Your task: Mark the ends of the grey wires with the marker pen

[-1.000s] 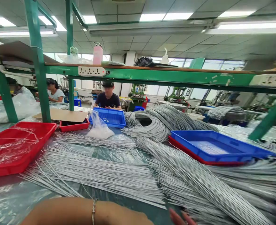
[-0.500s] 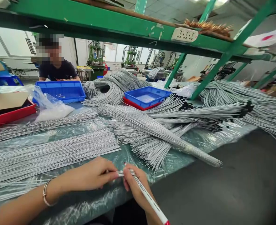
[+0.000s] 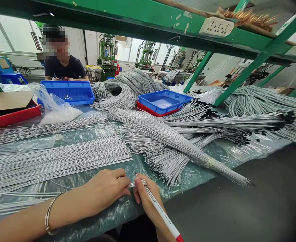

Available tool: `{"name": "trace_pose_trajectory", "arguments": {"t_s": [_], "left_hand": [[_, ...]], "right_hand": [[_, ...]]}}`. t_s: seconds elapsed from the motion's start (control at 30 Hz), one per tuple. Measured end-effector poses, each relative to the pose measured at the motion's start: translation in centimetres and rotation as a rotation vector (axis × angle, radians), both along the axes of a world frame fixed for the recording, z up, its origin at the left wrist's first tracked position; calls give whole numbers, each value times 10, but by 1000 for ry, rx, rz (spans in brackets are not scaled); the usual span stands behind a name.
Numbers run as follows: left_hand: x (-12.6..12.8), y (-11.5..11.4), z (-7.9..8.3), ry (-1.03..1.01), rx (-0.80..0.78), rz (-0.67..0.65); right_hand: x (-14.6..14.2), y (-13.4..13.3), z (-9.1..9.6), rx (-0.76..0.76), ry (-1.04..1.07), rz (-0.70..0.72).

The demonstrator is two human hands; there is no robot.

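My left hand [image 3: 105,190], with a silver bangle at the wrist, is closed around a few thin grey-white wires [image 3: 133,184] near their ends. The wires trail back under the forearm to the left. My right hand [image 3: 148,195] grips a white marker pen [image 3: 160,211] with a red end, its red tip pointing up past the thumb. Right thumb and fingers also meet the wire ends, a short way from the left fingers. Just beyond the hands, a flat spread of straight wires [image 3: 62,156] lies on the plastic-covered table [image 3: 112,215].
Bundled wires [image 3: 163,134] lie crosswise to the right, some with black ends. Behind them are wire coils [image 3: 120,95] and a blue tray [image 3: 163,101]. A blue bin [image 3: 67,90] and clear bag [image 3: 59,114] stand left. A person [image 3: 64,69] sits opposite. A green shelf beam [image 3: 138,16] crosses overhead.
My left fingers have curled further over the wires and the hand has turned knuckles-up, still beside the right hand. The view has shifted slightly. The pen remains in my right hand.
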State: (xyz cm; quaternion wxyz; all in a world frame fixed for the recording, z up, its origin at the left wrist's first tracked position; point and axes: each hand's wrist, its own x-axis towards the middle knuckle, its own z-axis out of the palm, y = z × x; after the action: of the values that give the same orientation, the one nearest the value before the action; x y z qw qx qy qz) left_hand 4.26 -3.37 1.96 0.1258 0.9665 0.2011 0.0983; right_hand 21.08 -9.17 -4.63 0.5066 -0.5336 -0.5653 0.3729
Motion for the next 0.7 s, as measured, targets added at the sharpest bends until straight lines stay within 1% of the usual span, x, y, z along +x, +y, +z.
{"name": "trace_pose_trajectory", "arguments": {"t_s": [0.1,0.2,0.3,0.37,0.47,0.57,0.7], "left_hand": [[0,0,-1,5,-13,22],[-2,0,-1,-97,-98,40],[-3,0,3,-151,-209,17],[-3,0,9,-129,-308,15],[-3,-1,19,-44,-485,54],[-2,0,25,-4,-666,141],[2,4,26,11,-864,256]], "right_hand": [[-2,2,-1,21,20,9],[0,3,-2,68,35,33],[6,3,-5,106,17,63],[9,4,-6,106,21,101],[12,5,-5,91,59,155],[12,6,-2,83,97,187],[11,5,2,104,120,185]]}}
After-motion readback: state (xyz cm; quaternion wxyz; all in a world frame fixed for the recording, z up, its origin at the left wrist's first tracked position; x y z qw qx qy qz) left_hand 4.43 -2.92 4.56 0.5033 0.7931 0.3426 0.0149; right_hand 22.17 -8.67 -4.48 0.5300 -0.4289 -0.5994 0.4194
